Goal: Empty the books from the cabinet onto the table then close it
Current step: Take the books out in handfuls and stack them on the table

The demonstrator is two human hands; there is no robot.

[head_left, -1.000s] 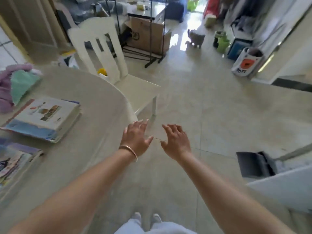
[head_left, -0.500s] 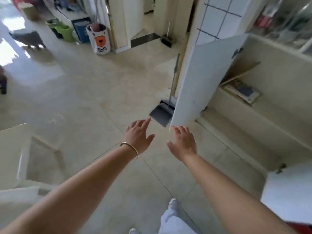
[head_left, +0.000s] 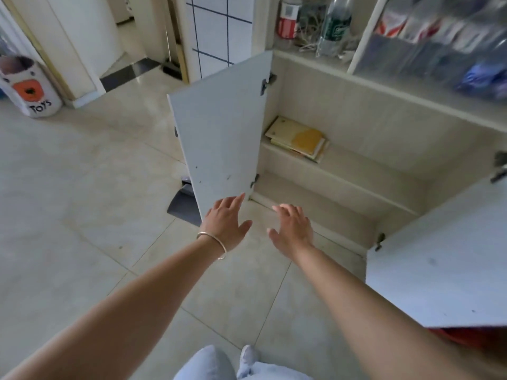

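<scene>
Cabinet (head_left: 356, 127) fills the right half of the frame, both doors swung out. Left door (head_left: 219, 138) stands open in the centre, edge toward the camera, hinges on its right side. Right door (head_left: 439, 264) is open at lower right, its face taking up that corner.

Books (head_left: 297, 139): a small flat stack on the middle shelf (head_left: 370, 171), at the shelf's left end, just beside the left door's hinge side. Top cover is cream with a yellow-orange patch. The stack's long axis runs diagonally, from upper left toward lower right in the frame; the near-right end points along the shelf toward frame right. How many books, I cannot tell, at least two edges show. Bottom shelf (head_left: 315, 212) is bare as far as visible.

Left hand (head_left: 226, 222), with a thin bangle (head_left: 212, 244) at the wrist, is in the lower centre: fingers straight and spread, holding nothing, fingertips overlapping the bottom corner of the left door; contact cannot be told. Right hand (head_left: 292, 229) just beside it to the right, fingers loosely extended, wide, holding nothing, in front of the cabinet's bottom edge. Both hands well below the books, apart from them.

Rest: bottles (head_left: 333, 26) and a red can (head_left: 286, 20) on the upper open shelf at top, blurred. White "TOYS" bin (head_left: 30, 89) at upper left on the tiled floor (head_left: 82, 215). Dark dustpan (head_left: 183, 204) partly hidden behind the left door.
</scene>
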